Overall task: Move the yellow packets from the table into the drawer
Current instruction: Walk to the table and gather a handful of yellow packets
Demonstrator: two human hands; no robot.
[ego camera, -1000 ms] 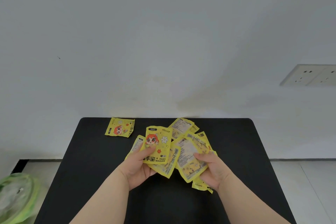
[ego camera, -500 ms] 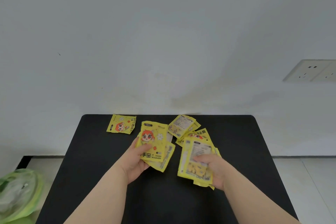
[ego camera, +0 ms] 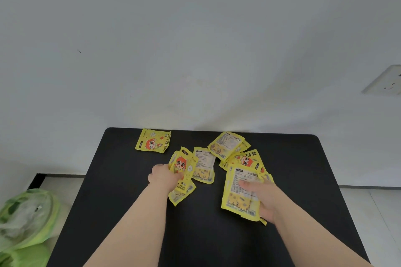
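Observation:
Several yellow hand-warmer packets lie on a black table (ego camera: 121, 191). My left hand (ego camera: 163, 178) grips a small stack of packets (ego camera: 183, 171) at the table's middle, a cartoon face on the top one. My right hand (ego camera: 263, 198) holds another stack (ego camera: 240, 193) to the right, thumb across its printed back. A packet (ego camera: 204, 165) lies flat between the two stacks. More loose packets (ego camera: 227, 144) sit behind the right stack. One single packet (ego camera: 153, 143) lies apart at the far left edge. No drawer is in view.
A white wall stands right behind the table. A green and clear plastic bag (ego camera: 26, 219) sits on the floor at the lower left. A wall socket (ego camera: 386, 81) is at the right edge. Pale floor tiles show on both sides of the table.
My hands have drawn apart, each carrying its own stack: left hand leftward and away, right hand to the right. A packet between them now lies flat on the table.

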